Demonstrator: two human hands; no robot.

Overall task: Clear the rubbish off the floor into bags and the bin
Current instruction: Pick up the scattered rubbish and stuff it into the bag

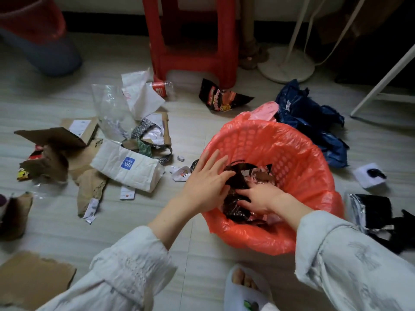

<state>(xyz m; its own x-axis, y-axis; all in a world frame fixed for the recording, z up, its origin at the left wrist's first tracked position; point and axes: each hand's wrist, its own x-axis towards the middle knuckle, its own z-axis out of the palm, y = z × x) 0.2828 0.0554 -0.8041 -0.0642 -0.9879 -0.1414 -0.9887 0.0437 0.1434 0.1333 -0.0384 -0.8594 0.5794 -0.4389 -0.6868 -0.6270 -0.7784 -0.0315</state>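
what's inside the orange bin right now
Inside the bin, lined with an orange bag, lie crumpled black and silver foil wrappers. The left hand and right hand press on them, hiding whatever lies beneath.

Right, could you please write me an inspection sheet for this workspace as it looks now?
Surface: pale tiled floor, littered.
Job's things: bin with orange liner, dark foil wrappers inside.
Clutter: torn cardboard, white paper bag, clear plastic bag, snack wrapper, blue bag.
Grippers: left hand and right hand press the wrappers down, fingers fairly straight.
Cables: pale cord near the fan base.
Surroundings: red stool.
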